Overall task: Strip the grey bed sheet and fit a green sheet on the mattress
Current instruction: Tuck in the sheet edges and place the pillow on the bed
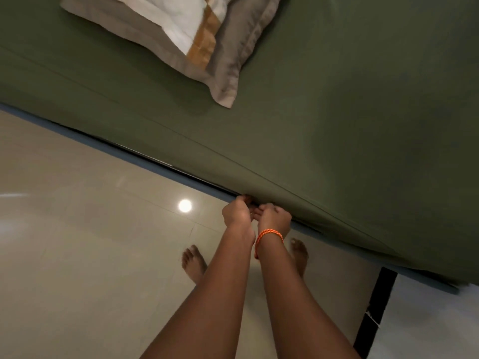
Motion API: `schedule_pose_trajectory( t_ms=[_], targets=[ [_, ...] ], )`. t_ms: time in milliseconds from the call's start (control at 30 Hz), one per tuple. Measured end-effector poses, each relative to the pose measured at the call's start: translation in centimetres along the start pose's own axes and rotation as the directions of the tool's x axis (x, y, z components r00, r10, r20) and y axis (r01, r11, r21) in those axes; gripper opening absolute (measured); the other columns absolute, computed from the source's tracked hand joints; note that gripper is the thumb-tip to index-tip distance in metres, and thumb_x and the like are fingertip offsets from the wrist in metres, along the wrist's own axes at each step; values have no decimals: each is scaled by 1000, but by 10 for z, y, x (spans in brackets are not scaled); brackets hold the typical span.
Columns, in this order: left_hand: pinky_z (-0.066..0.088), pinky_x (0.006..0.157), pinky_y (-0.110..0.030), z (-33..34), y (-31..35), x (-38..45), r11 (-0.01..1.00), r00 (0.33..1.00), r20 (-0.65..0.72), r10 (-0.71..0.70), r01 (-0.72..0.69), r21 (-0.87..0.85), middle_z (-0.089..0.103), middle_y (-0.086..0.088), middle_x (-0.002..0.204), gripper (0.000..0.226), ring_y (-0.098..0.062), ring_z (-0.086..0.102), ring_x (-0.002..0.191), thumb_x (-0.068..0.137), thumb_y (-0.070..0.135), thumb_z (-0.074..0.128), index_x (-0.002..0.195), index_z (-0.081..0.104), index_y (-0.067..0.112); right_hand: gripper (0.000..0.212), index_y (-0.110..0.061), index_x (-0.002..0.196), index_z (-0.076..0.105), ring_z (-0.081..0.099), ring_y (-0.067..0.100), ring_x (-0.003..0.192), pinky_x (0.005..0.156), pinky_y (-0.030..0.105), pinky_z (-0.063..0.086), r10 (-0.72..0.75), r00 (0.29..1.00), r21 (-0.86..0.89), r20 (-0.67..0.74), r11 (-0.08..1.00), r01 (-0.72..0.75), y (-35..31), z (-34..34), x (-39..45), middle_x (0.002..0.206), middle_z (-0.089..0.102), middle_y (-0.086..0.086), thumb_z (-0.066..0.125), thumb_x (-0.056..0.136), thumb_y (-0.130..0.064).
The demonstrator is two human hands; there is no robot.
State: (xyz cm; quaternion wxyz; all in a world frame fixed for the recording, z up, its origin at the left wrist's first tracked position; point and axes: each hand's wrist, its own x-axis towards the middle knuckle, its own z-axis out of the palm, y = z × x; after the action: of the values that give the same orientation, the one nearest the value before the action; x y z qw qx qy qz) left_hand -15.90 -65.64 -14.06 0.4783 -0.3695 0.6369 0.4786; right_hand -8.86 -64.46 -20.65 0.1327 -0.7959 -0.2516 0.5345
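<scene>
A green sheet covers the mattress across the upper right of the head view and drapes over its near side. My left hand and my right hand sit side by side at the sheet's lower edge, where it meets the blue-grey bed base. Both have curled fingers that grip the hem; the fingertips are hidden under the fabric. An orange cord circles my right wrist. No grey sheet is in view.
A pillow in grey, white and tan lies on the bed at the top. Glossy beige floor tiles fill the left and bottom, with my bare feet near the bed. A black strip crosses the floor at lower right.
</scene>
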Motion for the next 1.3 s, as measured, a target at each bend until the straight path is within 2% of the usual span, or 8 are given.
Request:
schedule_pose_trajectory(
  t_ms=[100, 233, 467, 700, 933, 1033, 1167, 1300],
  targets=[
    [62, 83, -42, -46, 52, -8, 996, 995, 42, 86, -87, 19, 78, -14, 101, 16, -28, 75, 88, 100, 8, 60, 104, 75, 4, 24, -11, 77, 74, 74, 15, 63, 63, 30, 58, -161, 965, -59, 207, 983, 176, -53, 34, -90, 69, 76, 2, 54, 92, -9],
    [62, 93, -48, -101, 123, -18, 976, 977, 5, 213, -213, 43, 79, -11, 103, 22, -29, 76, 96, 103, 13, 55, 106, 76, 10, 25, -9, 86, 74, 74, 13, 65, 62, 27, 57, -251, 920, -28, 302, 962, 272, -82, 86, -146, 78, 78, 4, 52, 98, -9],
    [54, 67, -33, -140, 256, -30, 929, 929, 11, 369, -369, -5, 77, -6, 90, 23, -19, 67, 73, 99, 11, 55, 100, 78, 10, 24, -13, 83, 74, 73, 17, 69, 67, 33, 57, -385, 845, 13, 370, 912, 410, -145, 178, -213, 76, 77, 2, 52, 95, -11],
    [50, 60, -26, -76, 422, -19, 750, 738, 161, 655, -661, -18, 76, -2, 87, 25, -15, 65, 71, 99, 10, 53, 105, 77, 10, 23, -24, 78, 73, 72, 12, 66, 73, 44, 61, -677, 672, 85, 300, 721, 688, -261, 291, -225, 72, 74, -5, 56, 92, -22],
    [50, 80, -14, 32, 553, -4, 554, 556, 252, 792, -828, 88, 78, 7, 98, 24, 2, 69, 91, 97, 5, 59, 96, 79, 18, 14, -19, 92, 71, 55, 13, 98, 86, 35, 51, -878, 470, -176, -95, 479, 860, -388, 363, -186, 101, 63, -4, 58, 96, -18],
    [54, 94, -24, 71, 591, 7, 435, 476, 267, 838, -878, 199, 72, 15, 111, 22, -2, 66, 107, 97, 11, 61, 99, 76, 28, 14, -28, 96, 69, 51, 16, 108, 98, 43, 38, -863, 421, -397, -280, 503, 767, -438, 385, -167, 109, 60, -7, 55, 94, -24],
    [47, 102, -37, 118, 628, 16, 167, 297, 301, 906, -905, 391, 61, 16, 118, 11, -10, 56, 114, 101, 26, 57, 105, 67, 30, 28, -27, 91, 66, 53, 17, 102, 98, 48, 28, -760, 487, -365, -431, 640, 676, -496, 398, -142, 96, 62, -8, 44, 103, -39],
    [46, 101, -39, 146, 655, 22, 131, 312, 313, 897, -864, 486, 55, 13, 120, 27, -12, 51, 117, 103, 42, 57, 125, 56, 27, 17, -29, 98, 63, 51, 20, 106, 99, 52, 34, -743, 439, -459, -505, 662, 593, -523, 389, -124, 105, 59, -4, 49, 99, -40]
  ],
)
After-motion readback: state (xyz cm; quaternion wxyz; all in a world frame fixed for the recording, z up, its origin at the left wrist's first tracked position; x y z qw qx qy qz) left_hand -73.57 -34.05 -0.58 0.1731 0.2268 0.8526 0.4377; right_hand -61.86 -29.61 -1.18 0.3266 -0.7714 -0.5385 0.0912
